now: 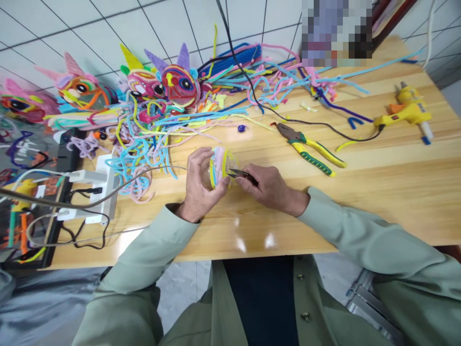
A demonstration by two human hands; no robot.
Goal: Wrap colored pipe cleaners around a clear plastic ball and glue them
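Pastel-banded clear piece is sitting near the centre of the frame, above the wooden surface. Fuzzy stems are sprawling across the upper left; yellow-green pliers are lying right of centre. The left hand is curling around the piece, while the right hand is gripping dark snips, blades pointing at its yellow band.

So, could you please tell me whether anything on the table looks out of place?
Mainly the tangle of pipe cleaners beside the power strip: the strands lie loose and looped, unlike the straight blue bundle farther back.
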